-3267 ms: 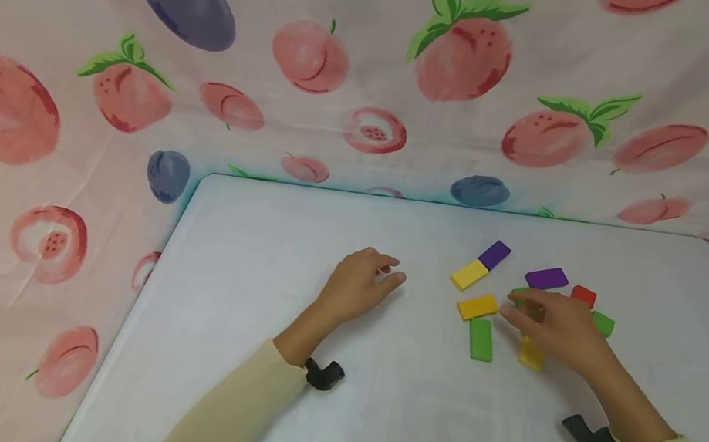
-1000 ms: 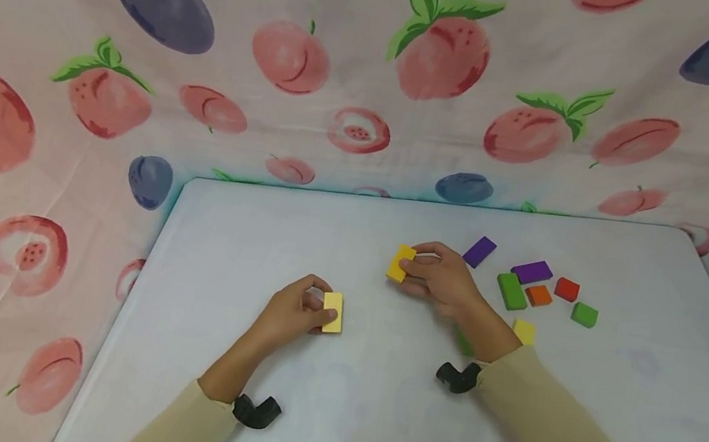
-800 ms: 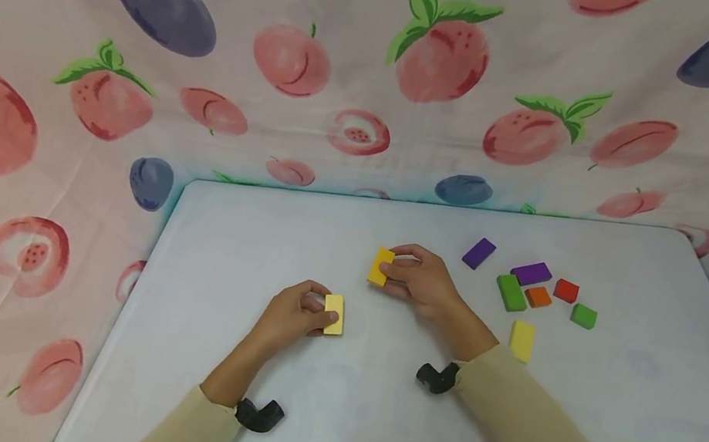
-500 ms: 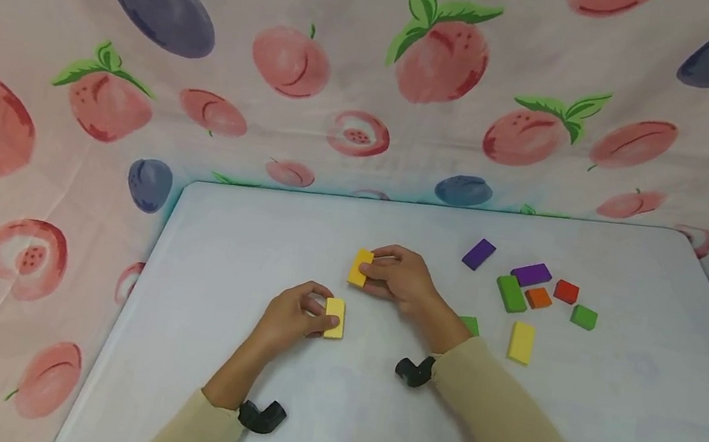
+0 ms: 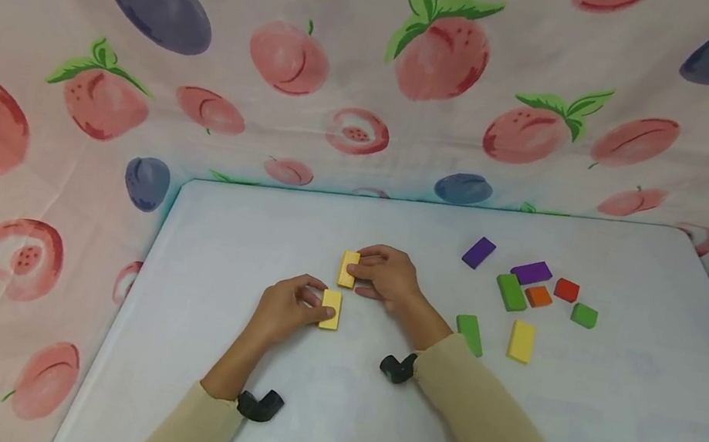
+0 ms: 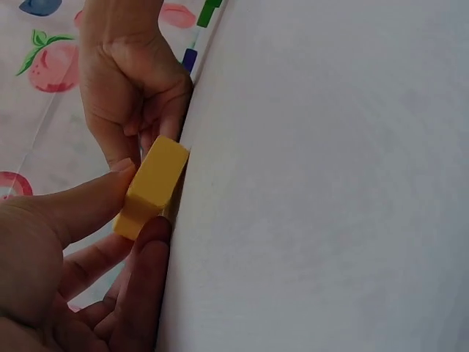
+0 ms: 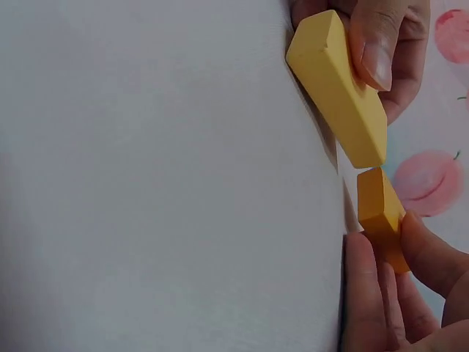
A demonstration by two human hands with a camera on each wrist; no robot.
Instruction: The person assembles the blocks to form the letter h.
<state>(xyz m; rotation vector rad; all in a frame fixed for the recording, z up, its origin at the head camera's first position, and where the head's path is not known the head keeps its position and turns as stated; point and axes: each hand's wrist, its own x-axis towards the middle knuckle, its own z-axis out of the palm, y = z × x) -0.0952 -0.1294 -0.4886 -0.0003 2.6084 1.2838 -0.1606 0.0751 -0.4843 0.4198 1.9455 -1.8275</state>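
Note:
In the head view, my left hand (image 5: 292,310) pinches a pale yellow rectangular block (image 5: 330,309) between thumb and fingers, low over the white table. Just beyond it, my right hand (image 5: 385,277) pinches a second, deeper yellow block (image 5: 348,269). The two blocks are almost end to end, the far one slightly to the right. From the right wrist, the left hand's block (image 7: 341,92) and the right hand's block (image 7: 377,209) appear with their near ends close together; whether they touch I cannot tell. The left wrist view has the left hand's block (image 6: 157,176) tilted between thumb and fingertips.
Right of the hands lie loose blocks: two purple (image 5: 479,253), several green (image 5: 511,293), one orange (image 5: 538,296), one red (image 5: 566,290) and another yellow block (image 5: 521,341). A fruit-print cloth (image 5: 313,132) hangs behind the white table (image 5: 291,429).
Both hands have picked up yellow blocks from the right-hand group. My right hand has carried its block leftward, to just beyond the left hand's block. The left hand has barely moved in the last second.

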